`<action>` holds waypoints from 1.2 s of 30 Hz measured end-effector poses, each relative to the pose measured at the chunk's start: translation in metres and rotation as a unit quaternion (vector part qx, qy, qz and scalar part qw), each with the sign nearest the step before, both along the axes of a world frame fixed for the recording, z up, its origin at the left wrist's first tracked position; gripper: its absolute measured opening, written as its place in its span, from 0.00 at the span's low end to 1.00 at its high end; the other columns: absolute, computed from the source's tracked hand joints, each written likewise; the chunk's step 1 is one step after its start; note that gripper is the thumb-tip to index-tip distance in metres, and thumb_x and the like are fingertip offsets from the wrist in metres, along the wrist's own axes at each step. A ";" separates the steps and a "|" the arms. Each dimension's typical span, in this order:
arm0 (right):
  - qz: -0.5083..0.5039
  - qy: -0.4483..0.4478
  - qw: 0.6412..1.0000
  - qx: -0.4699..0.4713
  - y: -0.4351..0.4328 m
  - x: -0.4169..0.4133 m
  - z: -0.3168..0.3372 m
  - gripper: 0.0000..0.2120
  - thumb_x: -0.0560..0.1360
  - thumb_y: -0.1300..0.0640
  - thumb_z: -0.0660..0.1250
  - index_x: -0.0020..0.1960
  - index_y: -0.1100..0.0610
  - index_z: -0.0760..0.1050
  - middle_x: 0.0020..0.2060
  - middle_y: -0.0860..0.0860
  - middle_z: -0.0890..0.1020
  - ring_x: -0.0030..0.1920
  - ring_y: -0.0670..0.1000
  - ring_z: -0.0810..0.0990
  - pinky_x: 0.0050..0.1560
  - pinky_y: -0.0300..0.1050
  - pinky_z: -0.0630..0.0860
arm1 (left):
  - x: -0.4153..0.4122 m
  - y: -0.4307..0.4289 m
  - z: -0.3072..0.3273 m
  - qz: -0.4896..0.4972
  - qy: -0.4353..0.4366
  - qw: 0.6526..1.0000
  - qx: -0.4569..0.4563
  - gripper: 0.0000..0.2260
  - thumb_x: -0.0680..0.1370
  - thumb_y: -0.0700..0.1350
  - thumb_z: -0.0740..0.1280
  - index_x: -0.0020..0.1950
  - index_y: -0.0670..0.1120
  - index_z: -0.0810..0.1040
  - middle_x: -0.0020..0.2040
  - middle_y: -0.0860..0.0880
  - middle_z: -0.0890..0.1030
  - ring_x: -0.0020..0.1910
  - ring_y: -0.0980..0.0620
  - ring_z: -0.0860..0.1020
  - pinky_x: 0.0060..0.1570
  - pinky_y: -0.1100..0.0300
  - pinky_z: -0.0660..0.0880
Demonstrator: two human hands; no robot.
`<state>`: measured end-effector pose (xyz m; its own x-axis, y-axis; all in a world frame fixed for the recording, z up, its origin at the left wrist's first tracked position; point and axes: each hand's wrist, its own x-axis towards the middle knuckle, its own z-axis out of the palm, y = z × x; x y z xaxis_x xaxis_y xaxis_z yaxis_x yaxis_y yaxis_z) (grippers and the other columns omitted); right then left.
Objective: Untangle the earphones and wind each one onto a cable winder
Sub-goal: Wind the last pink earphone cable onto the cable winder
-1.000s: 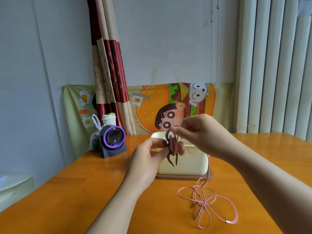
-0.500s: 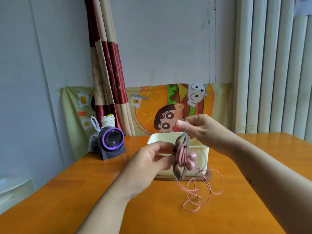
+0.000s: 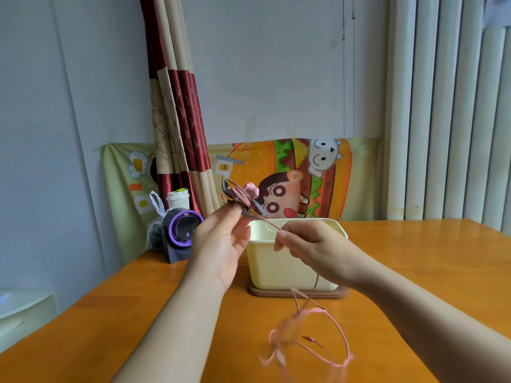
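The left hand (image 3: 221, 244) pinches the dark cable winder (image 3: 240, 199), wound with thin pink earphone cable (image 3: 315, 310), above the left corner of the cream plastic box (image 3: 279, 266). The right hand (image 3: 312, 250) pinches this cable in front of the box.

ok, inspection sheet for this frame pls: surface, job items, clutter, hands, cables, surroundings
Surface: orange wooden table, glossy.
Job's things: cable winder, partly wound with pink cable, held up above the table.
Clutter: cream bin on a brown base; purple-ringed gadget, paper cup and plastic bag at the far left corner.
Grippers: left hand holds the winder by its fingertips; right hand pinches the cable.
Cables: pink earphone cable runs from winder through the right hand; loose loops below, blurred.
Surroundings: curtain, cartoon cloth, vertical blinds.
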<state>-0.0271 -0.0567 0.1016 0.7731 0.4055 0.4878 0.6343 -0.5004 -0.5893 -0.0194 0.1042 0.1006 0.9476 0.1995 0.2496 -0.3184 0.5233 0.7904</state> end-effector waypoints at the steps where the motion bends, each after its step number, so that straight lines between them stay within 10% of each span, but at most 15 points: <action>1: -0.008 -0.012 1.000 -0.013 -0.001 -0.002 0.002 0.15 0.81 0.52 0.58 0.45 0.56 0.80 0.31 0.51 0.72 0.32 0.46 0.68 0.33 0.41 0.65 | 0.000 0.001 -0.002 0.009 0.000 1.000 0.022 0.05 0.79 0.39 0.65 0.50 0.45 0.81 0.46 0.48 0.83 0.45 0.53 0.80 0.45 0.60 0.75; 10: -0.032 -0.095 0.993 -0.069 -0.011 -0.011 0.032 0.12 0.79 0.52 0.63 0.42 0.56 0.81 0.25 0.44 0.74 0.26 0.42 0.69 0.28 0.36 0.64 | 0.002 0.004 -0.014 0.148 -0.060 0.917 0.366 0.07 0.77 0.47 0.69 0.55 0.54 0.80 0.50 0.57 0.84 0.51 0.59 0.81 0.52 0.58 0.77; 16: -0.090 -0.160 0.982 -0.041 -0.022 0.001 0.054 0.14 0.73 0.47 0.68 0.33 0.54 0.76 0.24 0.45 0.71 0.25 0.40 0.69 0.26 0.32 0.64 | -0.012 0.002 -0.004 0.044 -0.118 0.870 0.476 0.06 0.79 0.45 0.68 0.55 0.53 0.78 0.50 0.55 0.85 0.52 0.58 0.82 0.59 0.57 0.74; 36: 0.027 0.059 0.971 0.230 -0.011 0.030 0.055 0.34 0.66 0.35 0.66 0.42 0.70 0.74 0.28 0.56 0.70 0.27 0.49 0.66 0.30 0.39 0.65 | -0.018 0.006 0.038 -0.078 -0.142 0.852 0.497 0.08 0.78 0.43 0.68 0.55 0.51 0.80 0.45 0.57 0.84 0.41 0.63 0.80 0.41 0.71 0.72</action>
<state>0.0025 -0.0676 0.1565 0.8180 0.2084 0.5362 0.5671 -0.1349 -0.8125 -0.0376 0.1104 0.1390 0.8161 -0.3678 0.4458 -0.5590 -0.3065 0.7705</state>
